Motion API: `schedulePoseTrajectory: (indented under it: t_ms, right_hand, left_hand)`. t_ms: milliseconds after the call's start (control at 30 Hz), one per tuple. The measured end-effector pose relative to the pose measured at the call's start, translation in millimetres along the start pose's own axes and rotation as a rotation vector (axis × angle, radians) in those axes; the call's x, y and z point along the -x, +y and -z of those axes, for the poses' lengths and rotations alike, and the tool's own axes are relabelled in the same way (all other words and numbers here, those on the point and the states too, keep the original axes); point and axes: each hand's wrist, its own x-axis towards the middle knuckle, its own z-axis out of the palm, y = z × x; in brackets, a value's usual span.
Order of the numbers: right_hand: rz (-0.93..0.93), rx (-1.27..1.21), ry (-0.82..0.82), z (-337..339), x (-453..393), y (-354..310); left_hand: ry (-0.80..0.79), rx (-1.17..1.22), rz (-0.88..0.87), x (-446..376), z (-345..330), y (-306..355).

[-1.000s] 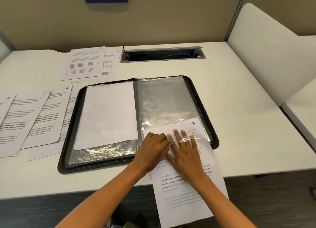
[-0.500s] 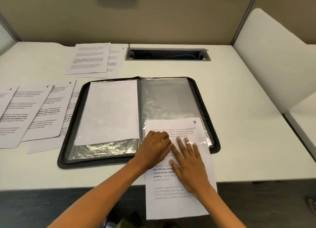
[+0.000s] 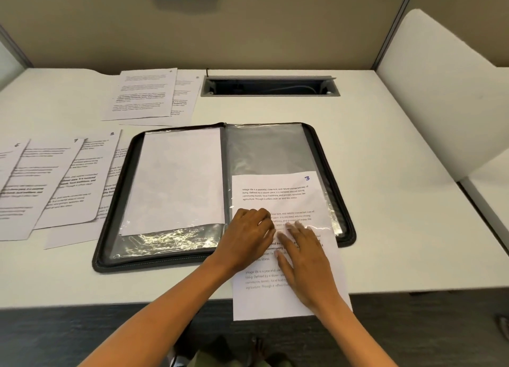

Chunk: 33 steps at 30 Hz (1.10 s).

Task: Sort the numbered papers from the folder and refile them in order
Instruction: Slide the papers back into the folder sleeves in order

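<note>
A black zip folder [image 3: 325,151] lies open on the white desk. Its left plastic sleeve holds a blank-side-up sheet [image 3: 176,179]. The paper numbered 3 [image 3: 275,184] is partly inside the right sleeve [image 3: 264,149], and its lower half hangs over the desk's front edge. My left hand [image 3: 245,240] is curled at the sleeve's lower opening and pinches the plastic edge. My right hand [image 3: 305,259] lies flat on the paper just below the sleeve's mouth, its fingertips at the plastic edge.
Overlapping papers marked 6, 7 and 8 [image 3: 35,179] are fanned out left of the folder. Two more sheets [image 3: 143,94] lie at the back left. A cable slot [image 3: 270,85] is cut into the desk's rear. A white partition [image 3: 440,91] stands at the right.
Paper 3 has straightened and slid further up into the right sleeve. My right hand has stayed flat on it, and my left hand has stayed at the sleeve's opening.
</note>
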Motion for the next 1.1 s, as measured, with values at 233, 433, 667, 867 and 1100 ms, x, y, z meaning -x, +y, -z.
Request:
schedulePoseTrajectory:
  t_ms: [233, 433, 667, 867, 1100]
  right_hand:
    - [-0.037, 0.102, -0.105, -11, -27, 1]
    - [-0.056, 0.065, -0.093, -14, -66, 1]
    - [-0.111, 0.034, 0.014, -3, -10, -17]
    - [-0.132, 0.105, -0.068, -16, -42, -4]
    - [-0.093, 0.105, -0.027, -33, -86, 4]
  left_hand:
    - [-0.001, -0.019, -0.007, 5, -7, 1]
    - [-0.004, 0.006, 0.019, 2, -4, 1]
    - [-0.015, 0.044, 0.052, 2, -1, -3]
    - [-0.023, 0.029, 0.040, 0, 1, 1]
    - [-0.009, 0.051, 0.048, 1, 7, 1]
